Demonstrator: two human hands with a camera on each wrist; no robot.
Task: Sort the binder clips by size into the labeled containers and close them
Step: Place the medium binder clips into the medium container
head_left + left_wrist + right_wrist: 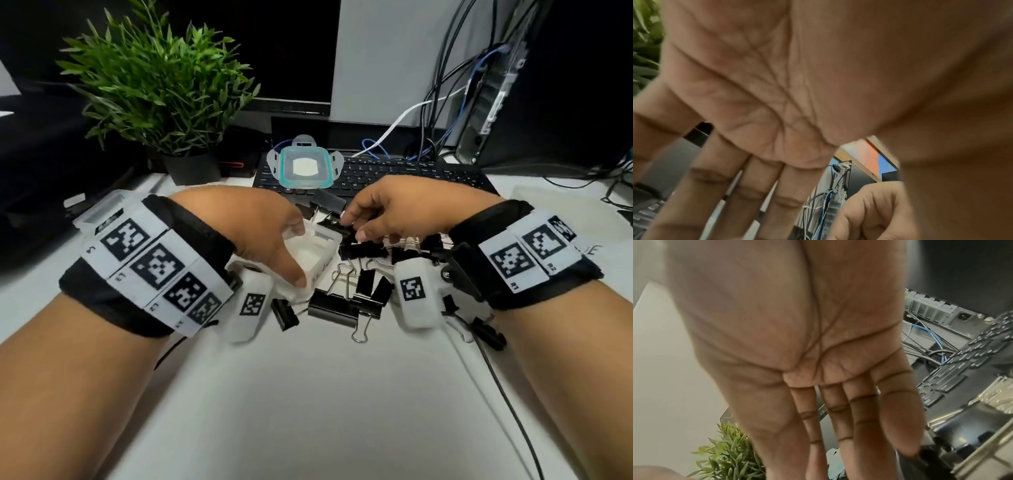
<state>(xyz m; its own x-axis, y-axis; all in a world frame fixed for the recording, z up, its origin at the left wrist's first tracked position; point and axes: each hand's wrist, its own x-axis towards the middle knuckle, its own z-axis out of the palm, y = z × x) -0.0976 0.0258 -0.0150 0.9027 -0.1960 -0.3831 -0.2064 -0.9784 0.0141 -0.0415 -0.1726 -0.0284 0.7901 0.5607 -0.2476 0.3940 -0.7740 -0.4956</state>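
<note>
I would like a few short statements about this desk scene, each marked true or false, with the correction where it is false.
1. The left hand holds a small open container. True.
2. The lid with the teal rim is snapped onto that container. False: it lies apart, on the keyboard.
3. The right hand reaches into the pile of binder clips. True.
4. All the clips are already inside containers. False: many lie loose on the desk.
5. A potted plant stands at the far left of the desk. True.
</note>
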